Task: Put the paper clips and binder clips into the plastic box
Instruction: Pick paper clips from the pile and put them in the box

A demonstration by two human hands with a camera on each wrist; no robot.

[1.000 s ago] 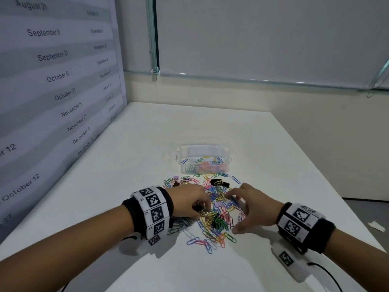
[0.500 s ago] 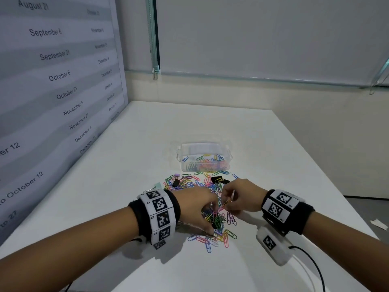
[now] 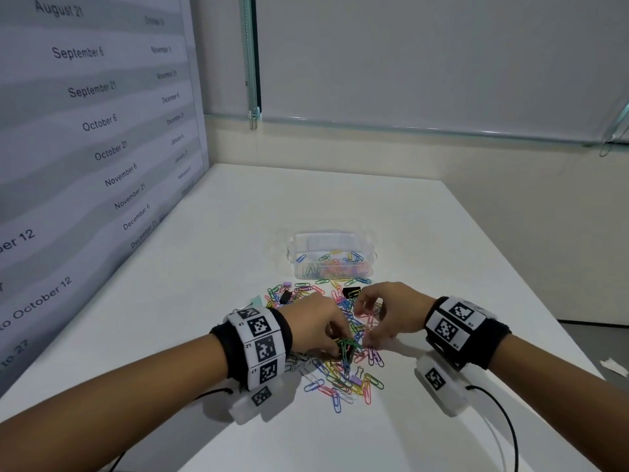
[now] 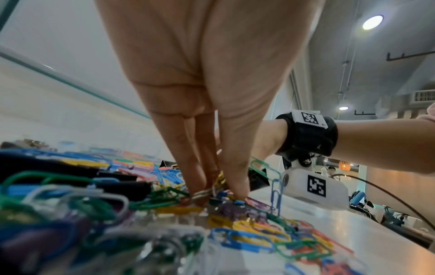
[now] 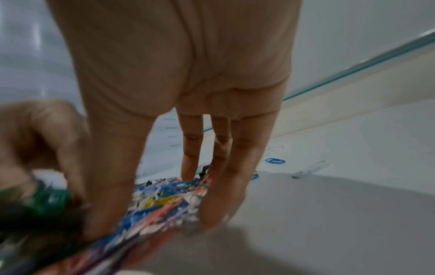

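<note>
Paper clips: left hand pinching; right hand fingertips touching.

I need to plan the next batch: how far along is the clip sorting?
Early. Some paper clips already lie in the plastic box. The left hand is pinching clips from the pile; the right hand reaches in beside it. Most clips and the black binder clip remain on the table.

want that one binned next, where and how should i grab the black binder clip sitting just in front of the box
Pinch the black binder clip across its folded black body, coming straight down from above. It lies on the table at the far edge of the pile, near the plastic box, with only flat paper clips around it, so the top looks free. Its wire handles are too small to judge.
</note>
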